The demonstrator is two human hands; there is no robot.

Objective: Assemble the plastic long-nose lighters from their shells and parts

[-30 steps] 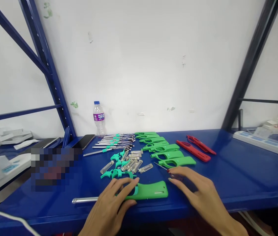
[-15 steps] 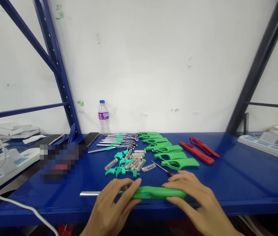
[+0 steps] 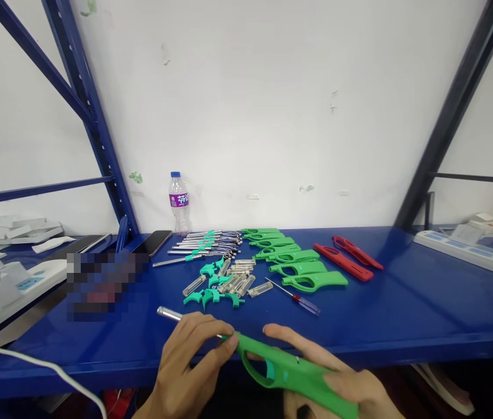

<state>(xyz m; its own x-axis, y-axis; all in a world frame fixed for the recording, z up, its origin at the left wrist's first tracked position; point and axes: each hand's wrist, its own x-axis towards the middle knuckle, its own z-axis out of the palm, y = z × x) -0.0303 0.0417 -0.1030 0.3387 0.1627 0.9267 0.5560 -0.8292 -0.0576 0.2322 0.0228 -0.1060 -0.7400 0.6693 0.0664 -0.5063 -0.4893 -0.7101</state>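
A green long-reach lighter (image 3: 292, 372) lies tilted across both hands at the table's front edge, its handle end lower right. My left hand (image 3: 189, 361) pinches its front end, where a metal tube (image 3: 168, 313) sticks out to the left. My right hand (image 3: 342, 378) is wrapped round the handle, thumb on the near face and index finger stretched along the top. A teal trigger (image 3: 269, 369) shows inside the loop. Beyond the hands lie loose teal triggers (image 3: 206, 298), clear fluid tanks (image 3: 260, 289) and a screwdriver (image 3: 301, 299) with a red and clear handle.
Metal tubes with wires (image 3: 180, 251) lie in a row at the back. Right of them are several green lighter shells (image 3: 316, 281) and red shells (image 3: 344, 262). A bottle (image 3: 180, 203) stands by the wall, near a phone (image 3: 154, 242). Power strips (image 3: 468, 250) sit at both sides.
The lighter has turned from level to slanting, its handle end now lower and its broad face towards me. My right hand has moved down with it, uncovering the screwdriver's handle.
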